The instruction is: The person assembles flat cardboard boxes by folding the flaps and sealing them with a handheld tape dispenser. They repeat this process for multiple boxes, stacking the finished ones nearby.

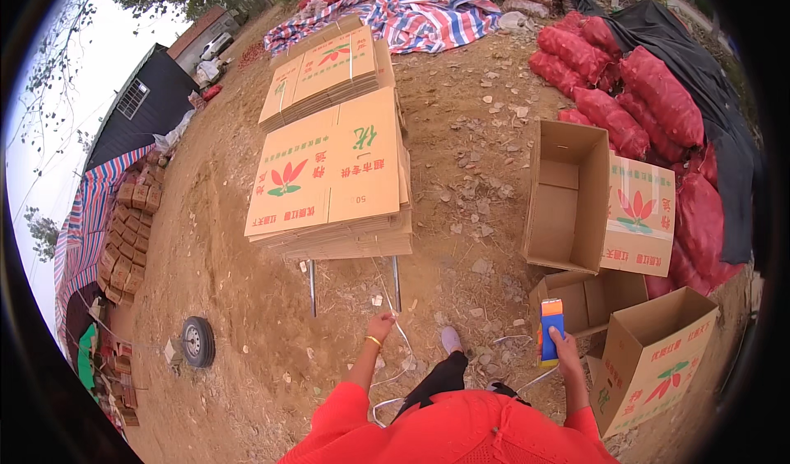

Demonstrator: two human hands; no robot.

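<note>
My left hand (380, 326), a yellow band at its wrist, is closed with its fingertips on a thin white strap (405, 337). That strap trails from the stack of flattened cartons (329, 164) down to the ground by my legs. The stack rests on a support with two metal legs (313, 290) showing. In my right hand (565, 347) is a blue block-shaped tool (550, 347) with an orange end and a yellow side; its exact kind is unclear. Just right of that hand stands an open, printed carton (658, 369).
More open cartons (568, 201) stand at the right, in front of red mesh sacks (695, 225) partly under a dark sheet. A wheel (197, 341) lies on the dirt at left, near stacked cartons (123, 250) beneath a striped tarp. Another striped tarp (428, 16) lies far back.
</note>
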